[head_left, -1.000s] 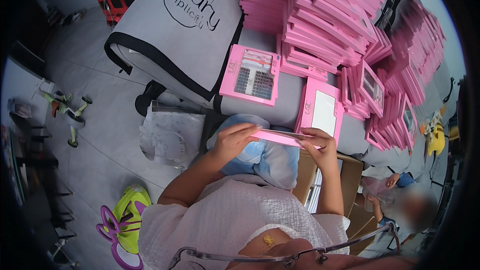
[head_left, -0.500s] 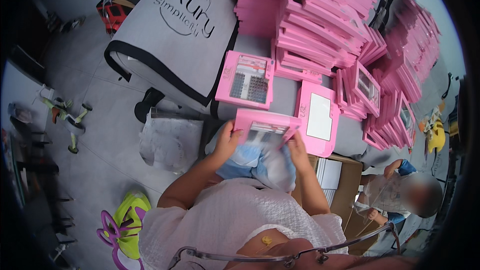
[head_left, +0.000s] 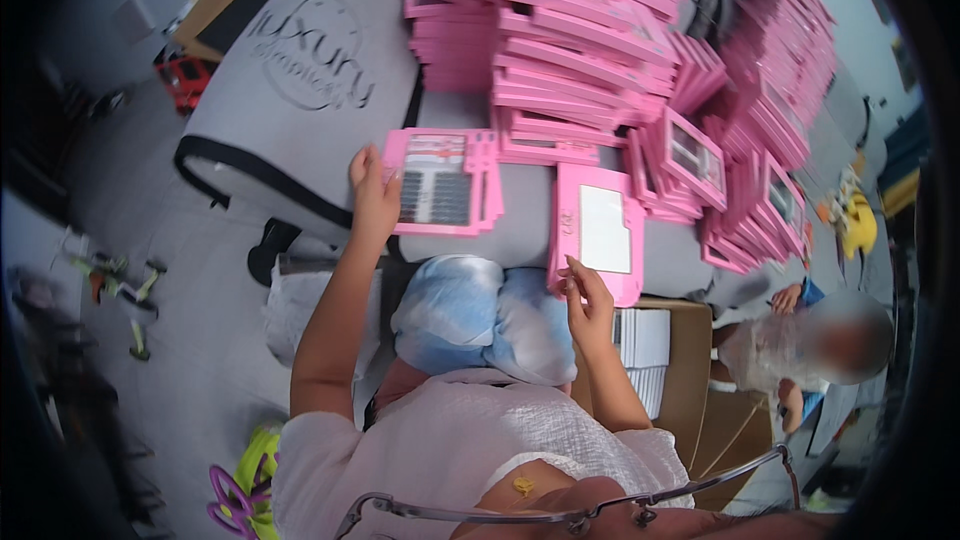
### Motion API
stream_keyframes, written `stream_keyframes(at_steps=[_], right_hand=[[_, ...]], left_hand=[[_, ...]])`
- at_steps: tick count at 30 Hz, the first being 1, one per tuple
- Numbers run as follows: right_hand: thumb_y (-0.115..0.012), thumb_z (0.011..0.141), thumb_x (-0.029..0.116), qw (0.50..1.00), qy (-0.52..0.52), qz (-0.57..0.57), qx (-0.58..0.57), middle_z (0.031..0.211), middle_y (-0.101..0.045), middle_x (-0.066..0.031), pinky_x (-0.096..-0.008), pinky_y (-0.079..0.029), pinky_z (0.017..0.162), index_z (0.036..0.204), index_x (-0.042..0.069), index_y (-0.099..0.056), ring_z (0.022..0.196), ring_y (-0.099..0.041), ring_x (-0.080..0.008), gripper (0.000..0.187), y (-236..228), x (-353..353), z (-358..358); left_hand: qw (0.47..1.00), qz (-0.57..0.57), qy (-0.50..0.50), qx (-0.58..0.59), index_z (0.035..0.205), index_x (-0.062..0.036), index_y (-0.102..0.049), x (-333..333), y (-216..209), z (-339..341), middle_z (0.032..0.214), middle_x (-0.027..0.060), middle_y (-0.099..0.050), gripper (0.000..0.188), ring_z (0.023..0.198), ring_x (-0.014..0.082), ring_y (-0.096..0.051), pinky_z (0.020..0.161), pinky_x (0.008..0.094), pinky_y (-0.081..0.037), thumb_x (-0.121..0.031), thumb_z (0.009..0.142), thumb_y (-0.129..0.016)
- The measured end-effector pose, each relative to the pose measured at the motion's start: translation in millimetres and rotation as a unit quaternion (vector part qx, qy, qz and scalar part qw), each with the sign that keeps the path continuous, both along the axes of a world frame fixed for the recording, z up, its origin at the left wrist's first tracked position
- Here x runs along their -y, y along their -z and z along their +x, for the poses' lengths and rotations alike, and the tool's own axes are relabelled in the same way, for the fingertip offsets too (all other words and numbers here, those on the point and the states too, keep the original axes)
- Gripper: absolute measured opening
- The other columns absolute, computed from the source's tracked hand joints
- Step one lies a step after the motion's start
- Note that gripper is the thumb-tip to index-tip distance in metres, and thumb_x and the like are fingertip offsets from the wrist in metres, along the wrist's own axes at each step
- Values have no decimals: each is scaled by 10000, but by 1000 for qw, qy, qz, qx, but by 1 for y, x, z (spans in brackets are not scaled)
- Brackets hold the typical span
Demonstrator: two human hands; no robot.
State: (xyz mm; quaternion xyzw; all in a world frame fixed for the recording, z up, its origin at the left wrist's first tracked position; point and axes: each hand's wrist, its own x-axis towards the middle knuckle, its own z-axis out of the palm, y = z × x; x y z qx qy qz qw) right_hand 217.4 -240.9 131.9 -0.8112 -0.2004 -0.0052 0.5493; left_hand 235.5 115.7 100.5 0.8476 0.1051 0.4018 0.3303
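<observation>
A flat pink windowed box [head_left: 437, 183], with rows of small dark pieces behind its window, lies on another pink box whose right edge shows beneath it. My left hand [head_left: 376, 195] is at the box's left edge, thumb and fingers closed on it. To the right lies a pink box [head_left: 599, 230] with a plain white panel in its window. Over its lower left edge is my right hand [head_left: 587, 302], fingers stretched and slightly bent, holding nothing I can see; whether it touches the box I cannot tell.
Tall stacks of pink boxes [head_left: 585, 50] fill the far side of the grey surface, with more piles [head_left: 765, 210] to the right. An open carton [head_left: 690, 340] of white flat pieces stands by my right arm. Beyond it is a small child [head_left: 760, 350]. A grey cover [head_left: 290, 90] hangs at left.
The windowed box has gone from between both hands above my lap to the top of the left box. My right hand has let go of it and sits at the white-panelled box.
</observation>
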Motion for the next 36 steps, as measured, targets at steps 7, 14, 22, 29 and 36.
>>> stream_keyframes(at_steps=[7, 14, 22, 29, 36], right_hand=[[-618, 701, 1, 769, 400, -358, 347, 1160, -579, -159, -426, -404, 975, 1150, 34, -584, 1165, -502, -326, 451, 6, 224, 37], [-581, 753, 91, 579, 593, -484, 281, 1075, -607, -153, -416, -444, 876, 1068, 35, -612, 1056, -553, -310, 322, -135, 437, 86], [-539, 811, 194, 574, 487, -621, 217, 978, -639, -147, -405, -489, 762, 974, 36, -644, 931, -611, -293, 251, -165, 394, 174], [-541, 825, 308, 561, 444, -685, 136, 888, -671, -137, -401, -522, 650, 961, 39, -658, 807, -658, -297, 324, -77, 470, 214], [-555, 747, 92, 708, 277, -625, 179, 818, -642, -131, -427, -505, 707, 860, 39, -566, 785, -643, -328, 125, -100, 323, 157]], left_hand=[[998, -52, 0, 18, 1099, 48, -612, 20, 10, -54, 1255, 176, -523, 255, 1242, 326, -450, 1035, 377, -349, -25, 918, -447], [997, -70, -23, 13, 933, 50, -648, 15, 5, -104, 1091, 129, -593, 273, 1143, 267, -518, 965, 353, -398, -88, 962, -414], [987, -158, 8, 9, 862, 43, -622, 53, 21, -100, 911, 128, -641, 239, 856, 233, -611, 789, 322, -468, -97, 955, -453], [996, -89, 25, -14, 836, 28, -624, 65, 6, -112, 828, 131, -637, 200, 767, 257, -622, 718, 320, -484, -62, 933, -474], [984, -180, 6, -11, 832, 41, -627, 51, 12, -124, 814, 111, -631, 231, 698, 169, -617, 669, 283, -495, -80, 951, -471]])
